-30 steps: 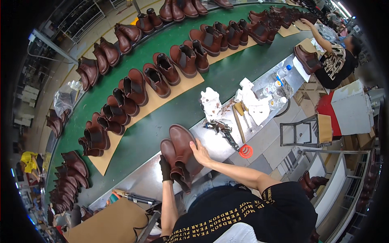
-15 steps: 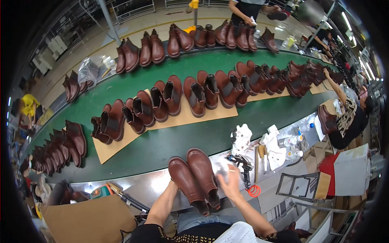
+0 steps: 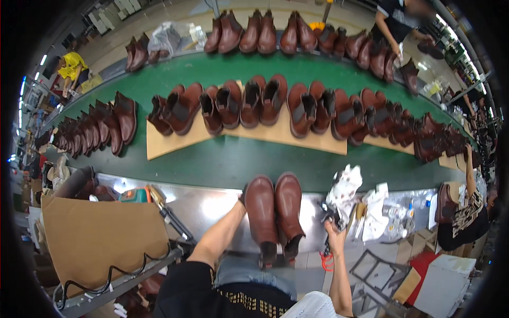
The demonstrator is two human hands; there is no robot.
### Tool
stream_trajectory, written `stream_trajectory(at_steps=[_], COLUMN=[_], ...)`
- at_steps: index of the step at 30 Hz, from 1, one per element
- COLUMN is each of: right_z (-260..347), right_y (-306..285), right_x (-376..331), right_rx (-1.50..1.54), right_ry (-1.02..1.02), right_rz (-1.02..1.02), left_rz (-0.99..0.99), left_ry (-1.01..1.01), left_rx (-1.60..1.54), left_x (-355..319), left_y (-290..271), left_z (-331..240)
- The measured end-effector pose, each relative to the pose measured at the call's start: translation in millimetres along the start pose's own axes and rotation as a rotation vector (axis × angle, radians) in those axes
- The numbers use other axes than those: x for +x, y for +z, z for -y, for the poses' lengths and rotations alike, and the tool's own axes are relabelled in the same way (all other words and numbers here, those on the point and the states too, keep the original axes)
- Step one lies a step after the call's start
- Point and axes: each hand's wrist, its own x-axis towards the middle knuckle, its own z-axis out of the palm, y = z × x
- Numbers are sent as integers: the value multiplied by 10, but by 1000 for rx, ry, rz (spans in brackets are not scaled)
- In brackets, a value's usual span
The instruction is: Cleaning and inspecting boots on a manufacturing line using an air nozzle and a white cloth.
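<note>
A pair of brown ankle boots [image 3: 261,204] is in front of me, toes pointing away and heels toward my body. My left hand [image 3: 243,202] reaches in behind the left boot and supports the pair from beneath; its fingers are hidden by the boots. To the right, my right hand [image 3: 334,233] is closed round a black spray gun [image 3: 325,211] with a red coiled hose [image 3: 326,261] below it. Beside the gun lie a brush with a wooden handle [image 3: 350,217] and a stained white cloth [image 3: 345,183].
A green conveyor belt [image 3: 222,161] carries rows of brown boots [image 3: 258,106], several on cardboard sheets [image 3: 313,140]. White cloths [image 3: 375,212] and clear bottles [image 3: 395,230] stand at right on the metal bench [image 3: 207,206]. A cardboard box [image 3: 101,241] sits at left. Co-workers [image 3: 397,24] stand across and at right.
My right hand has left the boots' side and taken hold of the spray gun. The boots are now more upright in view, and the whole view has turned.
</note>
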Motion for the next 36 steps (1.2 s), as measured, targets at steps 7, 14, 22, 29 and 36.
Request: stream_trajectory(at_steps=[7, 14, 22, 29, 36], right_z=[1470, 1932, 1852, 1844, 1891], right_y=[309, 555, 305, 610, 462], right_x=[-801, -737, -1105, -859, -1067], right_rx=[237, -142, -127, -229, -167], right_ry=[30, 11, -63, -31, -58], right_rz=[174, 370, 328, 191, 271], left_rz=[24, 183, 236, 263, 153], left_ry=[-205, -321, -171, -78, -132], left_rx=[-29, -9, 421, 702, 452], left_x=[31, 5, -48, 5, -9], left_y=[-133, -170, 16, -93, -361], left_z=[-39, 113, -27, -59, 87])
